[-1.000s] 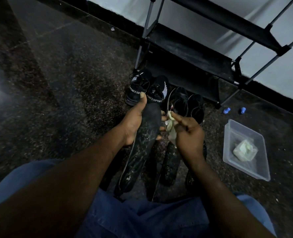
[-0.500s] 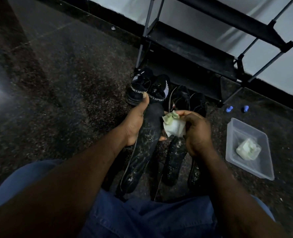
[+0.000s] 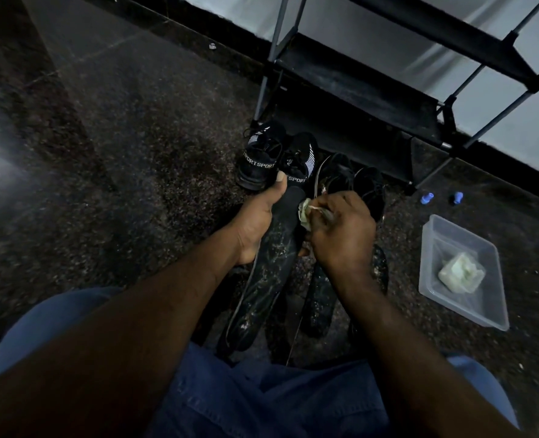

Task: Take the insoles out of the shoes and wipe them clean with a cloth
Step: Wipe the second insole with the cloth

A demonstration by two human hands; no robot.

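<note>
Left hand grips the upper end of a speckled black insole, thumb along its edge. A pale cloth is bunched in the curled fingers of the right hand, touching the insole's upper right edge. Two further insoles lie on the floor beside it. A clear plastic container holding a spare cloth stands further right. Step judged: wiping. The next move calls for firm strokes down the dirty surface.

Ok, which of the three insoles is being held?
The leftmost insole, whose upper end the left hand grips. The middle insole and the rightmost insole lie on the floor beside it.
</note>
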